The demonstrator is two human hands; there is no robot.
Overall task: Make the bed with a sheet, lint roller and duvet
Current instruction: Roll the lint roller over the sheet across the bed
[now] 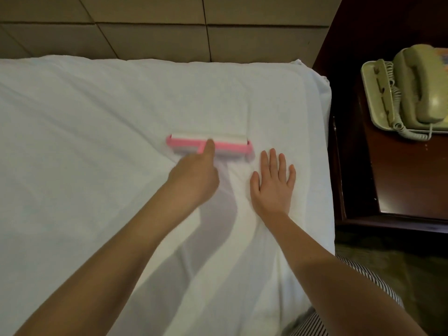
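Lint-rolling step was in hand: left grip (pixel 194 180) held the handle of the pink lint roller (pixel 230 144), which sat on the sheet (pixel 97 112) nr the headboard (pixel 145 32), while right grip (pixel 274 185) lay flat, fingers spread, just beside it, so next move prob. called for steady strokes w/ cloth kept taut.

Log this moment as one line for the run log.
phase: lint rolling | left hand: grips pink lint roller on sheet | right hand: flat on sheet beside roller

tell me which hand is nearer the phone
Right. The right hand rests flat on the sheet, closer to the phone; the left hand grips the lint roller, farther away.
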